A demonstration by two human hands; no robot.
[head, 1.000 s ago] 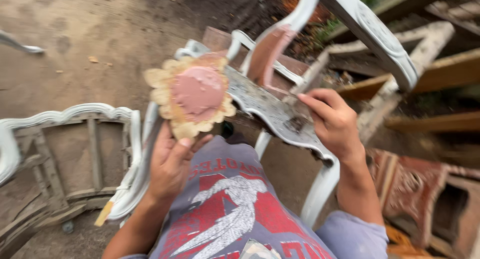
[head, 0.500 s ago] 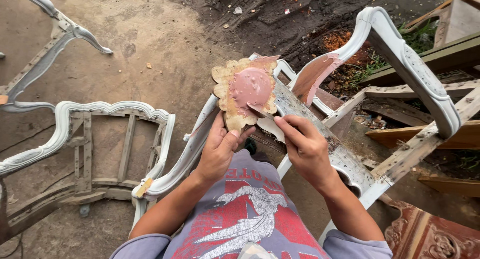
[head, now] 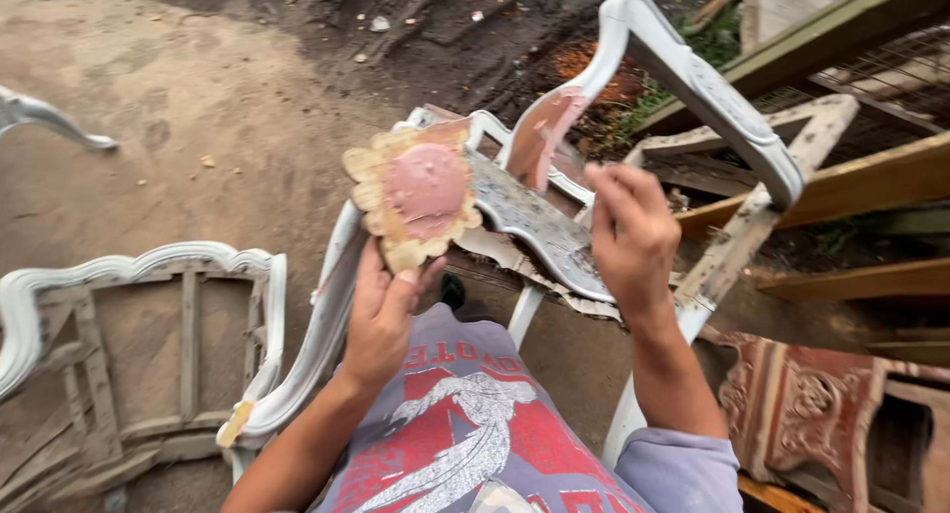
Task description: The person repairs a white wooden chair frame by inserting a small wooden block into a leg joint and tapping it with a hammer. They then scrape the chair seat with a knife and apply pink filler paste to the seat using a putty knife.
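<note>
A scalloped, flower-shaped board (head: 414,194) is being held up by the left hand (head: 381,320), the fingers closed on its lower edge. The board is looking like pale, rough card or thin wood, and a thick mound of smooth pink filler paste (head: 427,185) is lying on its middle. The board is being kept just above a carved chair frame (head: 683,78), in front of the person's chest.

The right hand (head: 629,238) is being held up beside the frame, its fingers curled together near the frame's grey, scraped seat rail (head: 534,226); whether anything is being pinched between those fingers cannot be told. The two hands are being kept apart, the board lying between them and to the left.

The chair frame is being shown as curved, white-primed wood with carved relief on its top rail, and a patch of the same pink paste (head: 542,127) is showing on one upright. A second white carved frame (head: 129,305), with bare wooden slats inside, is lying flat on the dirt ground (head: 148,97) to the left. A reddish carved panel (head: 811,404) is resting at lower right, and rough timber planks (head: 861,177) are being seen behind it. A grey printed shirt (head: 475,434) is being worn.
</note>
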